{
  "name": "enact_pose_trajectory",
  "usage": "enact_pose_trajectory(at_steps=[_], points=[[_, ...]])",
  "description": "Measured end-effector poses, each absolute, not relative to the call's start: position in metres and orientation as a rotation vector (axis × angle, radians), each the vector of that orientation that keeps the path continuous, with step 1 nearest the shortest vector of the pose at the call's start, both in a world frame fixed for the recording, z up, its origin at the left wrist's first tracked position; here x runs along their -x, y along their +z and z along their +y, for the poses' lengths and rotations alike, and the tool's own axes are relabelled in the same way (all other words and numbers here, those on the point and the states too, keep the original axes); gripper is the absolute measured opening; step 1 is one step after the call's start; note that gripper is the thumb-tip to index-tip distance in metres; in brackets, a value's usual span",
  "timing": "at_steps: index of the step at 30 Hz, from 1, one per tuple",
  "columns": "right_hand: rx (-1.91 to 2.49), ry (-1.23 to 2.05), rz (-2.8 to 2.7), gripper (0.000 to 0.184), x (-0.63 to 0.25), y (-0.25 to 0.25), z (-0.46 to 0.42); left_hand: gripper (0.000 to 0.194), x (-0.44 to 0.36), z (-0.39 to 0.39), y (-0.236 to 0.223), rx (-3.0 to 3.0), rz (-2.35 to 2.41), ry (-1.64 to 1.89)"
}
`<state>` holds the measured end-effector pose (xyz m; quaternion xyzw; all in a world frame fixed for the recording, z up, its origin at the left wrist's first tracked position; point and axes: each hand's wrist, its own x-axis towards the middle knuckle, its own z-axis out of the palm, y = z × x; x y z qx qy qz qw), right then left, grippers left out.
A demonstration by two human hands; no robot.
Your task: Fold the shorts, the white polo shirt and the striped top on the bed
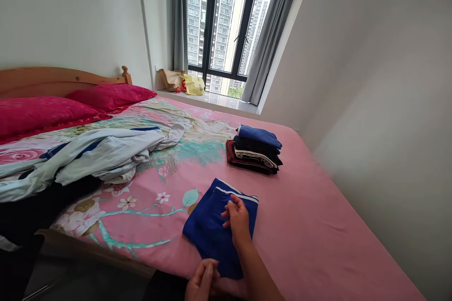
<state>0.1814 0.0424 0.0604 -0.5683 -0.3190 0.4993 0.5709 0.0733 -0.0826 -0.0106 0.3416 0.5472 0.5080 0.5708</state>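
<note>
A folded blue garment with white stripes (208, 218) lies flat on the bed near its front edge. Over its right half hovers my right hand (237, 218), fingers loosely bent and apart, with nothing in them. At the garment's near left edge is my left hand (204, 278), its thumb and fingers pinched together on the cloth's border. Beyond the garment stands a stack of folded clothes (259, 150), with a blue piece on top and black, striped and red-checked ones under it.
Loose white, navy and black clothes (116, 155) lie heaped on the left of the bed. Red pillows (109, 96) rest by the wooden headboard (52, 77). Bags (193, 84) sit on the windowsill. A wall (381, 141) runs along the right side of the pink flowered bed sheet (318, 235).
</note>
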Motion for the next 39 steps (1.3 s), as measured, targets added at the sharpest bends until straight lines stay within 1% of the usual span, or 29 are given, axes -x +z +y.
enact_pose_trajectory(at_steps=[2, 4, 6, 8, 10, 12, 13, 14, 16, 17, 19, 21, 25, 29, 35, 39], points=[[1.373, 1.024, -0.795, 0.04, -0.198, 0.058, 0.026, 0.037, -0.064, -0.066, 0.019, -1.025, 1.257, 1.314], [1.438, 0.895, -0.876, 0.031, -0.211, 0.057, 0.011, 0.029, -0.061, -0.04, 0.049, -1.286, 1.221, 1.344], [1.474, 0.754, -1.021, 0.025, -0.216, 0.058, -0.001, 0.027, -0.064, -0.008, 0.072, -1.552, 1.193, 1.329], [1.468, 0.609, -1.227, 0.022, -0.215, 0.057, -0.007, 0.03, -0.072, 0.026, 0.082, -1.841, 1.129, 1.213], [1.469, 0.494, -1.448, 0.024, -0.212, 0.051, -0.008, 0.034, -0.08, 0.059, 0.079, -2.153, 1.062, 0.951], [1.546, 0.413, -1.629, 0.026, -0.211, 0.037, -0.007, 0.038, -0.085, 0.086, 0.065, -2.404, 1.06, 0.638], [1.611, 0.392, -1.689, 0.03, -0.212, 0.027, -0.006, 0.041, -0.086, 0.096, 0.056, -2.487, 1.082, 0.504], [1.677, 0.383, -1.735, 0.038, -0.213, 0.017, -0.006, 0.045, -0.086, 0.104, 0.047, -2.543, 1.109, 0.401], [1.767, 0.395, -1.804, 0.054, -0.216, -0.004, -0.006, 0.056, -0.086, 0.114, 0.031, -2.6, 1.146, 0.267], [1.784, 0.403, -1.828, 0.058, -0.217, -0.012, -0.007, 0.061, -0.085, 0.117, 0.025, -2.613, 1.152, 0.231], [1.785, 0.407, -1.848, 0.06, -0.219, -0.023, -0.008, 0.065, -0.085, 0.118, 0.018, -2.63, 1.158, 0.201], [1.78, 0.412, -1.833, 0.06, -0.219, -0.025, -0.009, 0.065, -0.085, 0.118, 0.016, -2.653, 1.147, 0.196], [1.767, 0.403, -1.835, 0.059, -0.218, -0.018, -0.011, 0.066, -0.085, 0.118, 0.017, -2.682, 1.143, 0.185], [1.727, 0.322, -1.828, 0.053, -0.219, -0.014, -0.017, 0.066, -0.084, 0.118, 0.017, -2.688, 1.152, 0.2], [1.624, 0.094, -1.59, 0.043, -0.226, -0.029, -0.023, 0.063, -0.083, 0.111, 0.024, -2.69, 1.189, 0.26], [1.521, 0.098, -1.378, 0.046, -0.229, -0.038, -0.021, 0.052, -0.08, 0.097, 0.037, -2.704, 1.162, 0.411]])
